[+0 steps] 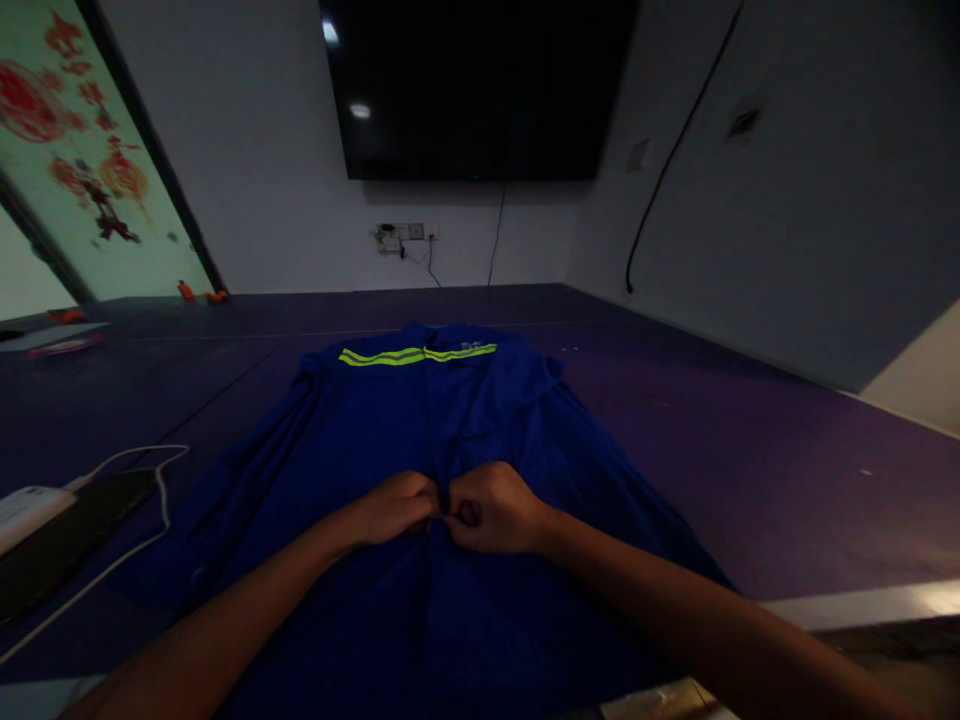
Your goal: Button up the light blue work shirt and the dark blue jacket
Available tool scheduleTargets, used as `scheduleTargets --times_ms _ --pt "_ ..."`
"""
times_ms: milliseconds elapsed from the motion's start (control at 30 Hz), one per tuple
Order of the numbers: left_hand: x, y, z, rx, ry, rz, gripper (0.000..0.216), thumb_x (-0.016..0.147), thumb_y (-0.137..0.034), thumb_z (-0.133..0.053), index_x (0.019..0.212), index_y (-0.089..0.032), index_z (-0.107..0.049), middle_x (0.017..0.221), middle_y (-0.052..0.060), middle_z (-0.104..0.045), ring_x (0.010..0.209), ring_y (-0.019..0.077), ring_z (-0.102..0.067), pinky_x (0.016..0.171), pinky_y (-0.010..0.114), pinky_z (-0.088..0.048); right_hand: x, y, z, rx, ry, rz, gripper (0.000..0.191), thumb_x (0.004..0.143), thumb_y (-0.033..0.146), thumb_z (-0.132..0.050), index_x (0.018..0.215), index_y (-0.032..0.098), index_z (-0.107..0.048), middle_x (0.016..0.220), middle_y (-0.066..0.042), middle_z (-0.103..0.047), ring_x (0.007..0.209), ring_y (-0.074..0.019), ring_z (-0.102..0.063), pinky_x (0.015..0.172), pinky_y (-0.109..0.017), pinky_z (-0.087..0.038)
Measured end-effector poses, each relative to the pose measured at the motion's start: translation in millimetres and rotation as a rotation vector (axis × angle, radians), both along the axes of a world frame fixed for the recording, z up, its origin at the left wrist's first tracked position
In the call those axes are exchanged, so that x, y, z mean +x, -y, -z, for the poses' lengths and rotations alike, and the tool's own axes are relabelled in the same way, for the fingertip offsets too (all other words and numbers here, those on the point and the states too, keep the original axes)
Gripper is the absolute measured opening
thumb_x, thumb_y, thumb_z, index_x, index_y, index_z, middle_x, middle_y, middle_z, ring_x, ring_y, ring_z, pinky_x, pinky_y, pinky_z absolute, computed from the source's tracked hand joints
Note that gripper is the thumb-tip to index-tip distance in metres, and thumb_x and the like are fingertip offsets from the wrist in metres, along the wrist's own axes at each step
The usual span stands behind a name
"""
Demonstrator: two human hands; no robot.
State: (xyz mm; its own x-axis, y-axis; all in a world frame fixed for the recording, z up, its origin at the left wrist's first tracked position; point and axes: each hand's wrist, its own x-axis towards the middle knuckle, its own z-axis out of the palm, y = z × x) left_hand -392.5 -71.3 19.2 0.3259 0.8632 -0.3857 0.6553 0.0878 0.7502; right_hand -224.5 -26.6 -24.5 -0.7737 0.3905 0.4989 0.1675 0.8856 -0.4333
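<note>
A blue work jacket (375, 420) with a yellow-green reflective stripe (416, 354) lies spread flat on a dark purple surface (750, 450). My left hand (397, 505) and my right hand (491, 508) meet at the jacket's centre front, knuckles almost touching. Both hands are closed in a pinch on the front edges of the jacket. What sits between the fingertips is too small and dark to make out.
A dark phone (67, 540) lies at the left with a white cable (142, 470) and a white charger (26, 505). A black screen (480, 90) hangs on the far wall above a socket (405, 235). The wall at the right runs close along the surface.
</note>
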Motion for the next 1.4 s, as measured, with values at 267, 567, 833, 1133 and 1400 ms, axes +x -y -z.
scheduleTargets --times_ms 267,567,833,1133,1400 --pt "0 0 -1.6 -0.004 -0.03 -0.002 0.014 0.063 -0.026 -0.041 0.053 -0.016 -0.044 0.05 -0.004 -0.043 0.047 0.0082 -0.036 0.046 0.021 -0.025 0 -2 2.8 0.036 -0.012 -0.03 0.004 0.064 0.019 -0.056 0.061 0.018 -0.052 0.054 0.005 -0.057 0.049 -0.0072 -0.048 0.049 -0.02 -0.029" --pt "-3 -3 4.1 0.008 -0.039 0.005 0.013 0.065 -0.026 -0.044 0.057 -0.015 -0.046 0.047 -0.005 -0.041 0.045 0.0073 -0.034 0.044 0.021 -0.022 1 -2 1.5 0.065 -0.011 -0.046 0.007 0.065 0.019 -0.055 0.06 0.018 -0.05 0.054 0.005 -0.054 0.049 -0.0064 -0.046 0.05 -0.02 -0.028" --pt "-2 -3 3.0 0.006 -0.059 0.017 0.013 0.064 -0.024 -0.044 0.055 -0.015 -0.046 0.048 -0.005 -0.041 0.045 0.0071 -0.034 0.044 0.02 -0.024 2 -3 0.0 0.073 0.048 -0.032 0.007 0.07 0.024 -0.055 0.067 0.018 -0.053 0.057 0.004 -0.056 0.051 -0.0072 -0.049 0.049 -0.02 -0.027" --pt "-4 -4 3.9 -0.023 -0.036 0.018 0.01 0.063 -0.02 -0.041 0.056 -0.015 -0.047 0.05 -0.005 -0.044 0.048 0.0083 -0.039 0.047 0.02 -0.028 2 -3 -5.8 0.092 0.124 -0.028 0.009 0.073 0.026 -0.054 0.07 0.018 -0.054 0.058 0.004 -0.058 0.052 -0.0076 -0.049 0.049 -0.021 -0.026" --pt "-3 -4 4.2 -0.032 -0.012 0.035 0.011 0.063 -0.021 -0.041 0.056 -0.015 -0.046 0.047 -0.006 -0.041 0.045 0.0074 -0.036 0.045 0.02 -0.025 4 -2 -14.4 0.111 0.285 -0.028 0.014 0.078 0.028 -0.049 0.072 0.017 -0.055 0.063 0.001 -0.059 0.055 -0.0085 -0.051 0.049 -0.021 -0.024"
